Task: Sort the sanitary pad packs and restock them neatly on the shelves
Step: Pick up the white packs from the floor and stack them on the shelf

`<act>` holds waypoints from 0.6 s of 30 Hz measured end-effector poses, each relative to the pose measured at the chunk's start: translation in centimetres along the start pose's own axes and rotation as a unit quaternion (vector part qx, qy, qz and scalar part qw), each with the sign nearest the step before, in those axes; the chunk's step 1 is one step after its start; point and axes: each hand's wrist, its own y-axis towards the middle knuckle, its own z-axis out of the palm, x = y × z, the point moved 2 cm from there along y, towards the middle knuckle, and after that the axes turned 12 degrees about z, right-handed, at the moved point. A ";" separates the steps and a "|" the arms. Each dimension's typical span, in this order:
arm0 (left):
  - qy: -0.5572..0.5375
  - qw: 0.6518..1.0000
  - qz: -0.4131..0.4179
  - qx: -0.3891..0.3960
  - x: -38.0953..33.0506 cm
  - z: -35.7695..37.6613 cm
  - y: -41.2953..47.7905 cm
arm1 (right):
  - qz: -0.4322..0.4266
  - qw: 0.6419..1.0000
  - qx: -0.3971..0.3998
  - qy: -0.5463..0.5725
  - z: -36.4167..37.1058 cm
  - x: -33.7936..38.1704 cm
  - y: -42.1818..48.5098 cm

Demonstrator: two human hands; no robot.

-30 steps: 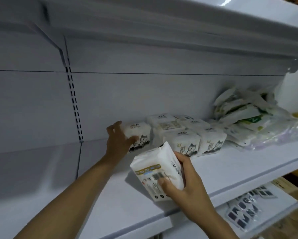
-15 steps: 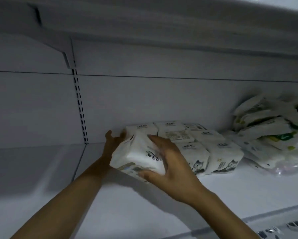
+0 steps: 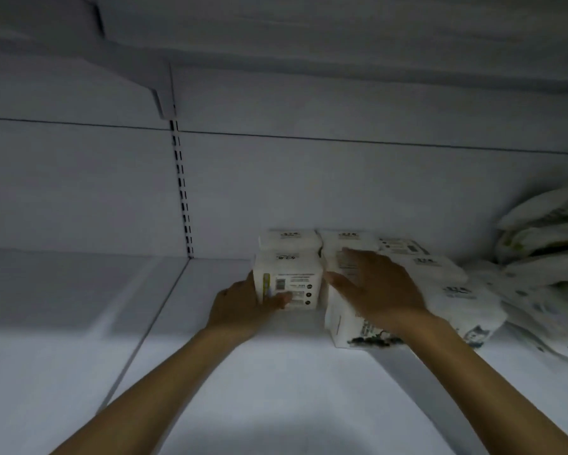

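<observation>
On the white shelf (image 3: 276,389), your left hand (image 3: 243,303) grips the barcode-faced pack (image 3: 289,284) at the block's left front (thumb across its front, fingers round its side), while your right hand (image 3: 374,290) rests flat, fingers spread wide, on the neighbouring pack (image 3: 351,330), a loose heap of packs (image 3: 545,244) lying far right.

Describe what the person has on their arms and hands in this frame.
Nothing worn shows. The left hand and right hand are bare, without gloves, and I see no ring, though the right hand is blurred. The left forearm and right forearm are uncovered to the frame's bottom edge: no sleeve, watch or wristband in view.
</observation>
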 end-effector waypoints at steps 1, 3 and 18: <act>0.011 1.000 -0.007 -0.010 -0.1 0.3 0.4 | -0.005 1.000 0.006 -0.008 0.4 -0.1 -0.2; 0.019 1.000 -0.006 -0.014 -0.4 0.8 1.0 | -0.013 1.000 -0.013 -0.020 1.0 -0.1 -0.3; -0.164 0.981 -0.056 -0.083 -0.2 -0.3 -1.7 | -0.052 0.994 -0.078 0.064 1.7 -0.7 0.8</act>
